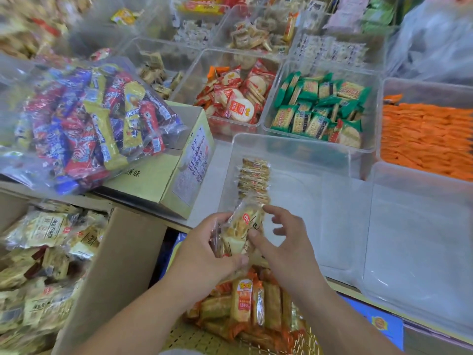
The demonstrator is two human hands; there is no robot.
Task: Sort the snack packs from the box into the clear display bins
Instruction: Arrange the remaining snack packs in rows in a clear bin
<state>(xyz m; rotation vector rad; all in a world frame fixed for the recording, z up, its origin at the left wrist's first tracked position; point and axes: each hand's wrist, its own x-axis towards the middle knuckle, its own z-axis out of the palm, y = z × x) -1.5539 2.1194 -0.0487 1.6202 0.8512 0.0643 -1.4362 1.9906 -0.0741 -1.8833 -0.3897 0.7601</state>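
Observation:
My left hand [204,248] grips a bunch of clear-wrapped golden cracker packs [242,228] just in front of a clear display bin [294,149]. My right hand [286,242] is beside them with spread fingers, its thumb touching the packs. A short row of the same packs [254,179] stands along the bin's left side. Below my hands lies an open supply of orange-and-yellow snack packs [245,306]. A cardboard box [120,272] at the lower left holds pale wrapped snack packs [43,252].
A big clear bag of red, blue and yellow snacks [84,124] lies on a yellow carton [179,160] at left. Filled bins behind hold red-wrapped rice crackers [238,98], green-wrapped crackers [320,106] and orange packs [425,137]. Another clear bin [422,226] stands at right.

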